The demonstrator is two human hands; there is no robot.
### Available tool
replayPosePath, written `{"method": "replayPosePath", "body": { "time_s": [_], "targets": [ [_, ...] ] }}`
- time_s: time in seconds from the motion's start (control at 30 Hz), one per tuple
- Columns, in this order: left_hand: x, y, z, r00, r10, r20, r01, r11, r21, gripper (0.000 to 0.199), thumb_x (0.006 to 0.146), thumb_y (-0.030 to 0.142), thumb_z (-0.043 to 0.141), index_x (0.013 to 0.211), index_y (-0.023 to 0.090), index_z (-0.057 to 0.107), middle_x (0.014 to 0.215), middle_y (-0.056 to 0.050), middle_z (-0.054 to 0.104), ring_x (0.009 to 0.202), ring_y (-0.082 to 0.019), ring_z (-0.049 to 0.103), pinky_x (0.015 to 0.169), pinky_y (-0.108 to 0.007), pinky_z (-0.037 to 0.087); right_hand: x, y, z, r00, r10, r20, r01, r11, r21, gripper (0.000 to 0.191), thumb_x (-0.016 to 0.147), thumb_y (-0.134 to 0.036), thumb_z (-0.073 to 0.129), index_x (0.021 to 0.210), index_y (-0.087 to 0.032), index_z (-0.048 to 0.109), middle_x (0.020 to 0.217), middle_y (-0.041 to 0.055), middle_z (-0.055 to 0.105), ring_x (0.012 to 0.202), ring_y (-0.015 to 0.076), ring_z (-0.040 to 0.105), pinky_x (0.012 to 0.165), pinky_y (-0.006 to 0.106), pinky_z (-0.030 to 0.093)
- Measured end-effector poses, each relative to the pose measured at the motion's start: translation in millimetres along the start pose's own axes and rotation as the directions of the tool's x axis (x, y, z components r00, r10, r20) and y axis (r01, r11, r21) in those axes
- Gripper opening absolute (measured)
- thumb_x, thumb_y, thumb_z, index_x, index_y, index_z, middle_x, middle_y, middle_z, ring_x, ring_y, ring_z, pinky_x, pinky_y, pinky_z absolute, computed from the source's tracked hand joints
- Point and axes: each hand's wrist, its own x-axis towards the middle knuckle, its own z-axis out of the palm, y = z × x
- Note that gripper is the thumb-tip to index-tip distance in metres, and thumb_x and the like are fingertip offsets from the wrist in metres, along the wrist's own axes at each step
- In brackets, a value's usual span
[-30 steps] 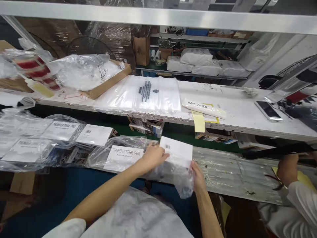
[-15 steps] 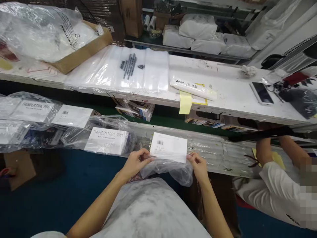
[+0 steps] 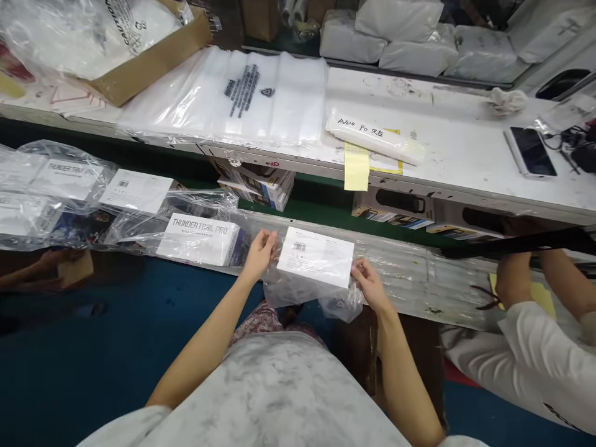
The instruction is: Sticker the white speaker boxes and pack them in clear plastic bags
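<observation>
A white box (image 3: pixel 316 256) with a barcode lies on the lower bench in front of me, partly inside a clear plastic bag (image 3: pixel 298 292). The bag's loose end hangs over the bench's near edge. At the box's left side my left hand (image 3: pixel 261 253) is closed, its fingertips pinching what looks like the edge of the bag. By the box's right near corner, my right hand (image 3: pixel 371 284) pinches the bag between thumb and fingers. To the left lies another box, marked THUNDER TRAIL PRO (image 3: pixel 198 239), in clear plastic.
More bagged boxes (image 3: pixel 67 180) line the bench at left. The upper shelf carries a stack of printed plastic bags (image 3: pixel 279 99), a rolled bag (image 3: pixel 375 133), a yellow note (image 3: pixel 356 166) and a phone (image 3: pixel 531 151). A co-worker's arms (image 3: pixel 514 279) reach in at right.
My left hand has moved up along the box's left side, away from its near corner. My right hand stays by the right corner. The view has tilted downward.
</observation>
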Motion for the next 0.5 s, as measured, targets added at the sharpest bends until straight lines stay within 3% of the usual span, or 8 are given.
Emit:
{"method": "replayPosePath", "body": {
  "time_s": [0.1,0.2,0.33,0.5],
  "targets": [
    [44,2,17.7,0.999,-0.049,-0.006,0.049,0.998,0.038,0.053,0.085,0.065,0.080,0.083,0.023,0.047,0.061,0.008,0.048,0.050,-0.009,0.040,0.050,-0.023,0.030,16,4,15,0.995,-0.023,-0.099,0.026,0.999,0.034,0.054,0.084,-0.078,0.068,0.083,-0.025,0.057,0.081,-0.0004,0.062,0.077,0.0193,0.055,0.072,0.032,0.046],
    [64,-4,21.3,0.986,-0.166,0.035,0.164,0.985,0.052,0.050,0.082,0.060,0.084,0.080,0.021,0.053,0.059,0.004,0.056,0.054,-0.013,0.051,0.054,-0.025,0.037,22,-1,22,0.987,-0.027,-0.158,0.038,0.997,0.068,0.057,0.082,-0.080,0.068,0.076,-0.025,0.056,0.075,-0.0001,0.060,0.072,0.0194,0.053,0.068,0.032,0.046],
    [52,-11,7.9,0.945,-0.300,0.128,0.299,0.954,0.030,0.050,0.075,0.058,0.088,0.071,0.021,0.055,0.056,0.000,0.058,0.056,-0.019,0.059,0.058,-0.029,0.045,41,-9,23,0.960,-0.053,-0.273,0.085,0.991,0.106,0.063,0.075,-0.082,0.075,0.065,-0.025,0.047,0.063,-0.0046,0.047,0.061,0.0149,0.042,0.059,0.029,0.038],
    [40,5,-1.8,0.972,-0.185,0.142,0.204,0.970,-0.132,0.060,0.073,0.061,0.087,0.065,0.022,0.042,0.054,0.008,0.038,0.050,-0.009,0.044,0.055,-0.022,0.042,71,-5,19,0.958,0.012,-0.287,0.039,0.985,0.171,0.059,0.069,-0.083,0.077,0.071,-0.026,0.063,0.067,-0.0015,0.063,0.062,0.0189,0.057,0.060,0.032,0.047]
  ]
}}
